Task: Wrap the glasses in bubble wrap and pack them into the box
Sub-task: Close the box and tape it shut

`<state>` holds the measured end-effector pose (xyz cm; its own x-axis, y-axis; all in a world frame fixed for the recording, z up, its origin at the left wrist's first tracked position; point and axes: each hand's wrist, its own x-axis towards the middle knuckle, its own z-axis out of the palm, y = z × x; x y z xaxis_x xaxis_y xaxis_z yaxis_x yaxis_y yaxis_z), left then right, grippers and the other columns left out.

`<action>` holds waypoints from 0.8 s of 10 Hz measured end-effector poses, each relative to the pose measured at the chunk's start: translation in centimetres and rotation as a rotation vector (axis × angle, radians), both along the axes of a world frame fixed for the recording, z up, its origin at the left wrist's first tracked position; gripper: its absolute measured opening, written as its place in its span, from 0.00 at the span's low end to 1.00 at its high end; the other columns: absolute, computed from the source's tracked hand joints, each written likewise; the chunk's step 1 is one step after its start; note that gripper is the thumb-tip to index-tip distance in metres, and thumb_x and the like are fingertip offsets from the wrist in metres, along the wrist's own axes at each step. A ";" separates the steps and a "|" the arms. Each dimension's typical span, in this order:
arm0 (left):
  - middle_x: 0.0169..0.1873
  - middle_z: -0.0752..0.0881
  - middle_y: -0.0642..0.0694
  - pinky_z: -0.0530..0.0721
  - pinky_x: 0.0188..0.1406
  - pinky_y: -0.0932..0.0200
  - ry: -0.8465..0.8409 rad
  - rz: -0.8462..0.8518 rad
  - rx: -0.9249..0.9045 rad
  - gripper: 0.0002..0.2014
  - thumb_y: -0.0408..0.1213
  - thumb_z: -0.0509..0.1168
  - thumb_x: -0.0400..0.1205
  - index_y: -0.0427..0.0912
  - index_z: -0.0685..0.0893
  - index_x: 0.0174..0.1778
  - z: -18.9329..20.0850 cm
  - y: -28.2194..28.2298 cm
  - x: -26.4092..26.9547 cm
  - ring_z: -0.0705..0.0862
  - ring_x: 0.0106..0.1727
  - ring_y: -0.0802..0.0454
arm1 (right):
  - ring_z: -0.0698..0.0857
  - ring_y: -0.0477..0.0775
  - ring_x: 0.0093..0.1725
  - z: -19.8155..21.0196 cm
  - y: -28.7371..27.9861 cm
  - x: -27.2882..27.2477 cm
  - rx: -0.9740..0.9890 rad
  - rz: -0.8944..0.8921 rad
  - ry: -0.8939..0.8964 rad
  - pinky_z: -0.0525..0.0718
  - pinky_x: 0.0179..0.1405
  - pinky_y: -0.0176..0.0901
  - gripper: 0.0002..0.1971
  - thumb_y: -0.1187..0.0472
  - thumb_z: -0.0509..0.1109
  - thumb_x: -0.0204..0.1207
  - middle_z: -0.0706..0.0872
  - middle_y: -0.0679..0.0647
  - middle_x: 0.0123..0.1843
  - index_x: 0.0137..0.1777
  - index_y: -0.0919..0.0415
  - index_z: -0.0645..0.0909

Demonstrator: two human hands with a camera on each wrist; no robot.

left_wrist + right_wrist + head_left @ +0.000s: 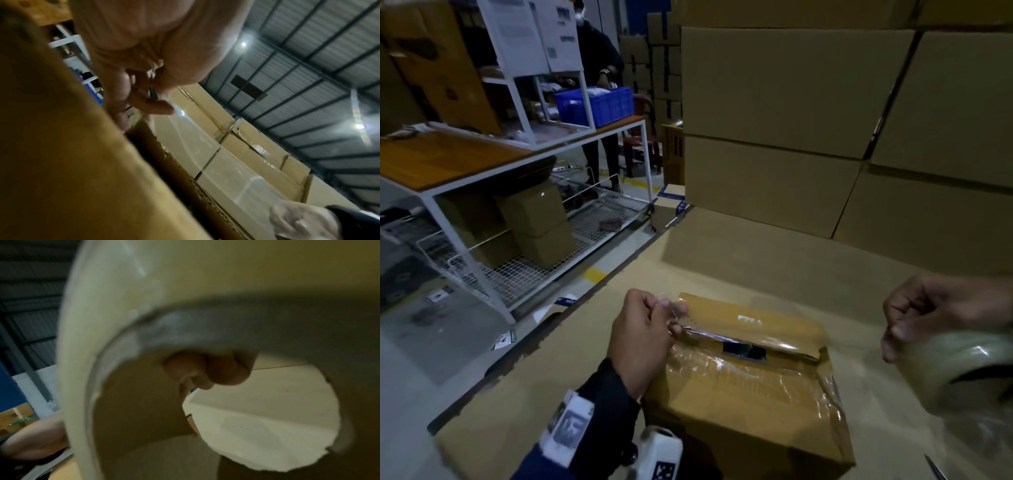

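Note:
A brown cardboard box (pixel 743 407) sits on the cardboard-covered worktop in front of me, its top flaps nearly closed with a dark gap between them. Old clear tape crinkles across its top. My left hand (pixel 650 329) pinches the free end of a clear tape strip (pixel 774 325) at the box's left top edge. The strip stretches right across the flaps to a tape roll (pixel 955 370), which my right hand (pixel 928 315) grips above the worktop right of the box. The right wrist view looks through the roll's core (pixel 267 418). No glasses or bubble wrap show.
Large stacked cartons (pixel 842 120) form a wall behind the worktop. A white-framed table (pixel 448 161) with a wire shelf and small boxes stands at left, and another person works at a blue crate (pixel 595 106) beyond it. A scissors tip (pixel 936 467) lies at bottom right.

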<state>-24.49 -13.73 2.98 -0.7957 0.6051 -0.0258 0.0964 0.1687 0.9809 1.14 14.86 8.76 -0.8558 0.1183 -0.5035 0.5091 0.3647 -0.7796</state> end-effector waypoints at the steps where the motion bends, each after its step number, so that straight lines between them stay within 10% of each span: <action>1: 0.39 0.91 0.48 0.83 0.34 0.56 0.122 0.015 -0.119 0.05 0.37 0.57 0.88 0.42 0.72 0.47 -0.3 0.6 -0.2 0.86 0.33 0.56 | 0.88 0.64 0.53 -0.4 -0.1 -0.4 -0.076 0.023 0.011 0.82 0.44 0.46 0.13 0.48 0.80 0.70 0.89 0.70 0.51 0.37 0.58 0.87; 2: 0.38 0.90 0.48 0.80 0.24 0.68 0.164 0.052 -0.183 0.04 0.37 0.57 0.88 0.43 0.72 0.48 -0.4 0.7 -0.3 0.86 0.27 0.61 | 0.87 0.70 0.53 -0.1 -0.3 0.1 -0.022 0.017 -0.068 0.80 0.46 0.49 0.12 0.48 0.78 0.72 0.91 0.64 0.49 0.37 0.56 0.86; 3: 0.39 0.90 0.49 0.76 0.19 0.71 0.146 0.072 -0.218 0.04 0.37 0.58 0.88 0.43 0.72 0.48 -0.4 0.8 -0.4 0.85 0.27 0.59 | 0.87 0.70 0.52 -15.8 -11.0 2.9 -0.155 0.149 -0.130 0.80 0.46 0.50 0.13 0.46 0.78 0.72 0.91 0.64 0.50 0.37 0.55 0.86; 4: 0.39 0.90 0.48 0.77 0.22 0.68 0.159 0.089 -0.239 0.04 0.37 0.59 0.88 0.44 0.72 0.47 -0.3 0.9 -0.4 0.86 0.29 0.56 | 0.86 0.69 0.52 -5.5 4.2 6.9 -0.278 0.128 -0.112 0.79 0.46 0.50 0.14 0.45 0.78 0.71 0.91 0.64 0.51 0.37 0.55 0.86; 5: 0.37 0.90 0.49 0.78 0.26 0.64 0.189 0.112 -0.259 0.04 0.37 0.61 0.87 0.46 0.73 0.46 -0.5 0.9 -0.4 0.86 0.30 0.56 | 0.85 0.68 0.52 -3.5 7.3 7.4 -0.205 0.110 0.033 0.79 0.46 0.51 0.15 0.43 0.78 0.71 0.91 0.64 0.52 0.37 0.55 0.86; 8: 0.34 0.89 0.45 0.79 0.29 0.62 0.212 0.131 -0.295 0.10 0.37 0.72 0.79 0.44 0.76 0.44 -1.0 0.2 -0.9 0.87 0.33 0.55 | 0.86 0.71 0.58 -2.4 -2.4 -0.6 0.012 0.000 -0.109 0.83 0.51 0.54 0.14 0.47 0.76 0.73 0.92 0.60 0.49 0.39 0.59 0.85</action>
